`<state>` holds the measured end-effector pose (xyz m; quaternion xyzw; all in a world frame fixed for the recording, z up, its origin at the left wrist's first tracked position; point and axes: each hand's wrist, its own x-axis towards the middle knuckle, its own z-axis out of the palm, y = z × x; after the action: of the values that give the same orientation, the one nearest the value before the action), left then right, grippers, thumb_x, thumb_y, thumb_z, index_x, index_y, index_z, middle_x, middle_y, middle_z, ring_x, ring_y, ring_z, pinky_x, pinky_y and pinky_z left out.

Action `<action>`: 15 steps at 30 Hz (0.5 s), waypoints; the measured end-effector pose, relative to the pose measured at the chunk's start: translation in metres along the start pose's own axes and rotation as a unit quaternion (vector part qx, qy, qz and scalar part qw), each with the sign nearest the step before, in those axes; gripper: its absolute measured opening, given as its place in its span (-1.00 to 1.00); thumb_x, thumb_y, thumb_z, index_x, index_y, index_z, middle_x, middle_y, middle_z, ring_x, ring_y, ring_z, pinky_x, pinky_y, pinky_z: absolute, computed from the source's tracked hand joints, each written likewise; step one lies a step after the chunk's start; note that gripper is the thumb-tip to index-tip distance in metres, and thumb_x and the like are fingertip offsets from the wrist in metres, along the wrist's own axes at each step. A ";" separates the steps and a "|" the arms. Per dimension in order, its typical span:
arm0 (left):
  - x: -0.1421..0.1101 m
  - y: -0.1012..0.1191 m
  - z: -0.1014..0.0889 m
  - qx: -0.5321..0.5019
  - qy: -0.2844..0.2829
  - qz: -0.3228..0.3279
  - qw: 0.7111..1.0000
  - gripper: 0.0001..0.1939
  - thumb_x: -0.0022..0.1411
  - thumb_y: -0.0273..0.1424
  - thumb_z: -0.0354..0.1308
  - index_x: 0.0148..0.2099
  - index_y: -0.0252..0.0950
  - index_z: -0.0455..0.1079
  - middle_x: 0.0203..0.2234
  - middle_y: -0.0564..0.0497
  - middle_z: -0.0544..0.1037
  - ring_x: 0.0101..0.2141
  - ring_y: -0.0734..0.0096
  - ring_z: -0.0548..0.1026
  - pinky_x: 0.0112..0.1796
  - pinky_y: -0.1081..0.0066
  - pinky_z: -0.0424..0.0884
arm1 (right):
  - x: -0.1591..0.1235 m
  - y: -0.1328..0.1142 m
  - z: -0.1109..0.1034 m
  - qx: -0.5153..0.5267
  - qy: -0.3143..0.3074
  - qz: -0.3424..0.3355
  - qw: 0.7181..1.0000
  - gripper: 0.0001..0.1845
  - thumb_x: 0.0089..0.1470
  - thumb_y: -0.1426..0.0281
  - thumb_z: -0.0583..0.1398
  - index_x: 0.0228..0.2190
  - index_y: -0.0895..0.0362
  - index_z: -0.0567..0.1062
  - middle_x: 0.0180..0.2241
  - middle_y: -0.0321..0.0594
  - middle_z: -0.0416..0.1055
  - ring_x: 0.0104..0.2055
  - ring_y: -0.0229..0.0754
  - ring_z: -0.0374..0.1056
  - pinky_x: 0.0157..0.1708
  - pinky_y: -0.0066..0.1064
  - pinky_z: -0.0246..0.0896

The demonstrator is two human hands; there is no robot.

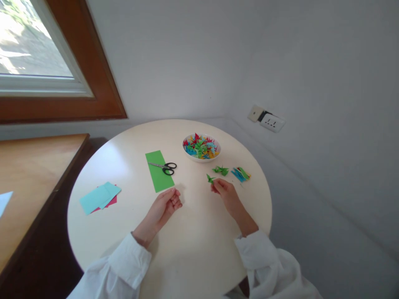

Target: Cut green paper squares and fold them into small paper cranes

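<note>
Between the thumb and fingers of my right hand (223, 189) is a small green origami crane (210, 179), pinched at one end. Just beyond it lie more green paper cranes (221, 170) on the table. My left hand (166, 203) hovers over the table with its fingers curled in, and nothing shows in it. Past that hand lies a green paper strip (157, 168), with black-handled scissors (165, 167) resting across it. A white bowl (199, 159) full of red, blue, green and yellow paper cranes stands at the back.
Light blue and red paper sheets (99, 197) lie on the left of the round white table (183, 261). At the right edge is a small pile of coloured paper strips (241, 174). Walls, one with a socket (272, 122), stand close behind and to the right.
</note>
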<state>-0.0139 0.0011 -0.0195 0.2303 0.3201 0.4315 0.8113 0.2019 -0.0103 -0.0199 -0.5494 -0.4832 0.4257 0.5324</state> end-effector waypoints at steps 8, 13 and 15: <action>-0.002 -0.001 0.005 -0.006 0.026 -0.017 1.000 -0.84 0.01 -0.43 0.20 -0.52 -0.38 0.30 -0.70 0.12 0.33 -0.64 0.62 0.30 -0.55 0.54 0.27 | 0.018 0.029 -0.067 -0.225 0.113 -0.016 0.968 -0.66 -0.08 0.16 0.02 -0.73 0.08 0.24 -0.72 -0.34 0.15 -0.63 -0.26 0.04 -0.59 -0.39 -0.07; -0.003 0.001 0.007 -0.001 0.040 -0.007 0.999 -0.83 0.00 -0.43 0.21 -0.52 -0.37 0.28 -0.72 0.14 0.30 -0.66 0.63 0.27 -0.55 0.54 0.27 | 0.030 0.034 -0.063 -0.279 0.110 -0.047 0.953 -0.76 -0.12 0.32 0.04 -0.73 0.09 0.25 -0.70 -0.34 0.18 -0.59 -0.25 0.08 -0.55 -0.39 -0.06; -0.002 0.001 0.006 0.002 0.040 -0.005 0.999 -0.82 0.00 -0.42 0.21 -0.52 -0.37 0.28 -0.72 0.14 0.30 -0.66 0.63 0.27 -0.55 0.55 0.27 | 0.034 0.036 -0.058 -0.297 0.106 -0.060 0.947 -0.76 -0.11 0.37 0.04 -0.73 0.09 0.24 -0.69 -0.33 0.21 -0.57 -0.24 0.11 -0.54 -0.40 -0.05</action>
<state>-0.0112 -0.0009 -0.0138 0.2125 0.3544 0.4362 0.7994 0.2669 0.0141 -0.0498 -0.6947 -0.5607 0.1697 0.4174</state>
